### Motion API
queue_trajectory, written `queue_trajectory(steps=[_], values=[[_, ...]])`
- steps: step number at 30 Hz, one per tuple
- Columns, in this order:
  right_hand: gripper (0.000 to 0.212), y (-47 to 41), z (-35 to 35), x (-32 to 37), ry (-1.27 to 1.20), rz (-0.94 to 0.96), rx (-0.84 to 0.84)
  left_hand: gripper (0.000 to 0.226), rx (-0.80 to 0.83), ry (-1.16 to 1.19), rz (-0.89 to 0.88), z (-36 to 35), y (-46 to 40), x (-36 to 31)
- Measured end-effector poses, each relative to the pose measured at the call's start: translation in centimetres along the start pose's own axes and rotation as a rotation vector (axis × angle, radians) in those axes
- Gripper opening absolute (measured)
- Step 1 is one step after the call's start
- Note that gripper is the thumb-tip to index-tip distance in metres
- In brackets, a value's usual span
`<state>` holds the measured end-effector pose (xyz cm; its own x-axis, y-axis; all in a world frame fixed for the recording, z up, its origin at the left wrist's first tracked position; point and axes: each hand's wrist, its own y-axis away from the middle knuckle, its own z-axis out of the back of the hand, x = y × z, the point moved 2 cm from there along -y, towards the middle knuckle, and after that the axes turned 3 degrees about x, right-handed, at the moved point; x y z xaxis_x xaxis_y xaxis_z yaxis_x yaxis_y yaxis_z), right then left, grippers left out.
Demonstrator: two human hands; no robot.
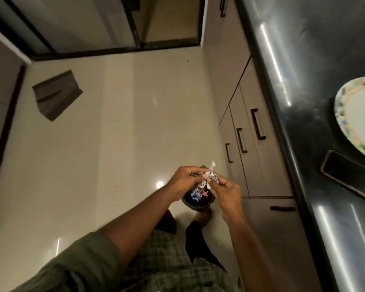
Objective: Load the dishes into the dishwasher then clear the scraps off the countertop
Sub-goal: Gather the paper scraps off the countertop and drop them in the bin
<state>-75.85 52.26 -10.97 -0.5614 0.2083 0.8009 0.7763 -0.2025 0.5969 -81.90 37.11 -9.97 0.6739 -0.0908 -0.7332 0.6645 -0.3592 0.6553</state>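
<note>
Both my hands meet over the floor, above a small dark bin [198, 204] that holds coloured scraps. My left hand [184, 180] and my right hand [228, 191] pinch a bunch of crumpled paper scraps [210, 177] between them, right over the bin's mouth. On the dark countertop [316, 60] at the right lies a white plate [360, 119] with a patterned rim, partly cut off by the frame edge.
A dark phone [346, 175] lies on the countertop near the plate. Beige cabinets with black handles [258, 125] run below the counter. A grey cloth [56, 94] lies on the tiled floor at the left. My foot [201, 218] is just below the bin.
</note>
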Motion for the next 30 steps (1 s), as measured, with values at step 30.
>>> queue_trajectory(steps=[30], values=[[0.037,-17.9,0.3,-24.4,-0.391,-0.552,-0.292,0.029,-0.345,0.530,0.430,3.2,-19.9,17.5]])
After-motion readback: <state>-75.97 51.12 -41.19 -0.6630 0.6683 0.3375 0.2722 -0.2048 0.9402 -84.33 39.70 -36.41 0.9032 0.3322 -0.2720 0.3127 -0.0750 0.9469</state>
